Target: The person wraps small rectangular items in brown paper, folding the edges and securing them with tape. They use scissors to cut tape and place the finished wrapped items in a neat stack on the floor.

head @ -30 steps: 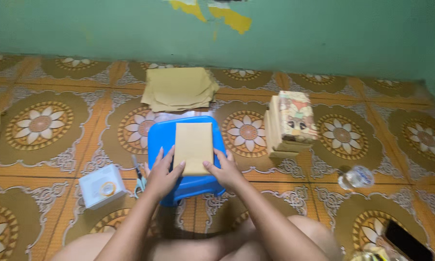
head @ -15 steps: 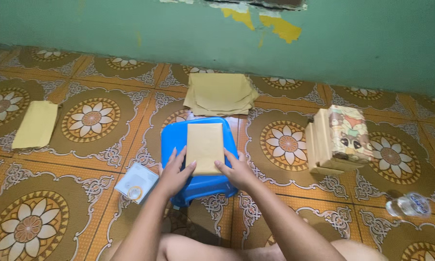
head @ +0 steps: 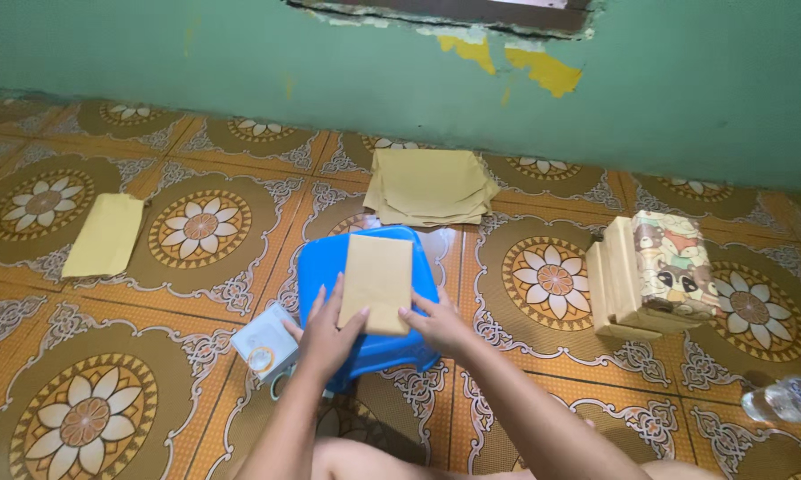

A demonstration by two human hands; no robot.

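Note:
A flat tan paper-wrapped packet (head: 378,277) lies on top of a blue plastic stool (head: 319,267) in the middle of the floor. My left hand (head: 329,331) grips the packet's near left edge with fingers spread. My right hand (head: 438,322) holds its near right corner. Both forearms reach in from the bottom of the view, above my bare knees.
A loose stack of tan paper sheets (head: 432,185) lies by the green wall behind the stool. A pile of wrapped books (head: 654,271) stands to the right, a clear water bottle (head: 787,400) nearer. A tan envelope (head: 105,236) lies far left, a white tape box (head: 263,342) beside the stool.
Both hands stay on the packet in nearly the same pose. My view has swung left and up, so the left envelope came into sight and the books and bottle slid right.

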